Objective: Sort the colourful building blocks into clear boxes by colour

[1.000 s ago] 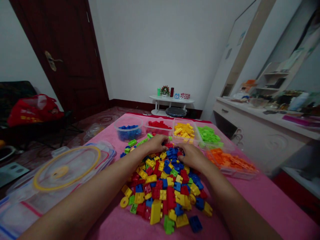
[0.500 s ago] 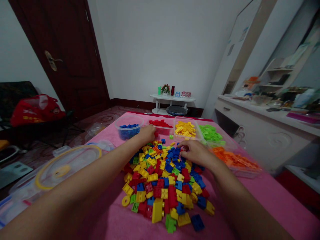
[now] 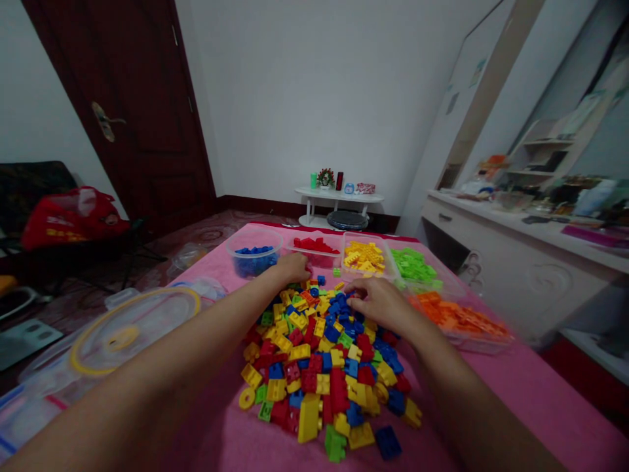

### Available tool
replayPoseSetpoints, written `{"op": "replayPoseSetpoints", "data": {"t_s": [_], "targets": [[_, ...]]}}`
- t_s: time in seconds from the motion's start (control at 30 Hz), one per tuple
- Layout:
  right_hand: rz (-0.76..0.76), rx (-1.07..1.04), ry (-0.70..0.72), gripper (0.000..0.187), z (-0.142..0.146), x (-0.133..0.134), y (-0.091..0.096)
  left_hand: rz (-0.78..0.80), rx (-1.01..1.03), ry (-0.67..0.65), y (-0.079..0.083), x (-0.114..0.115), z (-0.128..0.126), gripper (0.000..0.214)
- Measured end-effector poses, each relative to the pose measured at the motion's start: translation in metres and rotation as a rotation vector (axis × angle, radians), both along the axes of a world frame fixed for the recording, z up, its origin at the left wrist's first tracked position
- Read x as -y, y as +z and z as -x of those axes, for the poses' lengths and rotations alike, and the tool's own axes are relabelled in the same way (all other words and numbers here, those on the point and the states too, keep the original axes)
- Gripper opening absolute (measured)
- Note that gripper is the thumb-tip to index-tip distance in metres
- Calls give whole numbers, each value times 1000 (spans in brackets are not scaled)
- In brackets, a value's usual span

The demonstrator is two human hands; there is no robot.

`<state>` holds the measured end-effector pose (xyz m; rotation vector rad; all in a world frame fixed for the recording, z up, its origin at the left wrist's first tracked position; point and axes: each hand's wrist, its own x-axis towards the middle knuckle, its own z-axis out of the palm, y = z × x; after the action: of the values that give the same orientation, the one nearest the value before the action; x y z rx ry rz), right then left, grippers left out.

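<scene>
A heap of mixed red, yellow, blue and green building bricks (image 3: 324,367) lies on a pink cloth (image 3: 515,400). My left hand (image 3: 291,267) reaches past the heap to the near edge of the red-brick tub (image 3: 314,250), its fingers curled; what they hold is hidden. My right hand (image 3: 376,300) rests on the far side of the heap, fingers pinched among blue bricks. Behind the heap stand a round tub of blue bricks (image 3: 254,251), a tub of yellow bricks (image 3: 364,255), one of green bricks (image 3: 415,267) and one of orange bricks (image 3: 457,318).
Clear plastic lids (image 3: 125,328), one with a yellow ring, lie at the left edge of the cloth. A dark door (image 3: 128,111), a red bag (image 3: 69,213), a small white table (image 3: 339,200) and a white dresser (image 3: 531,255) stand around.
My left hand has moved from the top of the heap forward to the red-brick tub. My right hand has stayed on the heap's far side.
</scene>
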<state>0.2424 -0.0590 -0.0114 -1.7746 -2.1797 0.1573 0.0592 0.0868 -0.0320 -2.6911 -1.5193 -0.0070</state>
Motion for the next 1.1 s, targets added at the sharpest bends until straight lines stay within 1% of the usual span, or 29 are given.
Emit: {"op": "replayPoseSetpoints", "data": {"t_s": [0.13, 0.2, 0.27, 0.33, 0.37, 0.4, 0.43, 0.47, 0.5, 0.57, 0.6, 0.63, 0.67, 0.7, 0.77, 0.83, 0.9, 1.0, 1.1], "targets": [[7, -8, -1, 29, -1, 0, 0, -37, -12, -39, 5, 10, 4, 32], [-3, -29, -2, 28, -2, 0, 0, -64, -18, -85, 11, 16, 7, 26], [-38, -67, -20, 26, -2, -1, 0, -106, 28, -121, 17, 25, 9, 22], [-107, -142, -74, 26, -1, -2, 0, -129, 175, -133, 23, 36, 7, 22], [-156, -195, -110, 27, -1, -2, 1, -110, 287, -135, 25, 42, 5, 23], [-212, -256, -143, 28, 0, -2, 2, -57, 420, -139, 26, 49, 1, 23], [-272, -325, -163, 29, 1, -2, 4, 46, 568, -145, 26, 57, -3, 23], [-333, -396, -169, 29, 3, -2, 6, 200, 733, -145, 26, 64, -7, 22], [-384, -463, -164, 28, 5, -1, 9, 407, 911, -131, 26, 72, -12, 21], [-444, -562, -133, 26, 10, 1, 14, 931, 1242, -42, 24, 86, -20, 20], [-450, -590, -113, 25, 12, 2, 16, 1176, 1361, 15, 22, 92, -23, 20], [-444, -603, -95, 25, 15, 4, 18, 1382, 1452, 65, 21, 97, -26, 20], [-427, -607, -74, 24, 17, 5, 19, 1530, 1528, 100, 20, 101, -28, 21], [-402, -606, -49, 24, 20, 6, 19, 1631, 1595, 116, 18, 104, -29, 22], [-358, -611, -15, 24, 23, 8, 20, 1723, 1737, 103, 16, 107, -30, 25], [-349, -628, -19, 24, 23, 8, 21, 1771, 1810, 85, 14, 108, -29, 28], [-368, -637, -52, 24, 21, 8, 22, 1812, 1780, 109, 13, 107, -27, 31], [-380, -612, -77, 25, 15, 6, 22, 1811, 1727, 154, 12, 105, -24, 31], [-380, -595, -77, 25, 12, 5, 22, 1812, 1713, 133, 14, 104, -20, 29]]}}
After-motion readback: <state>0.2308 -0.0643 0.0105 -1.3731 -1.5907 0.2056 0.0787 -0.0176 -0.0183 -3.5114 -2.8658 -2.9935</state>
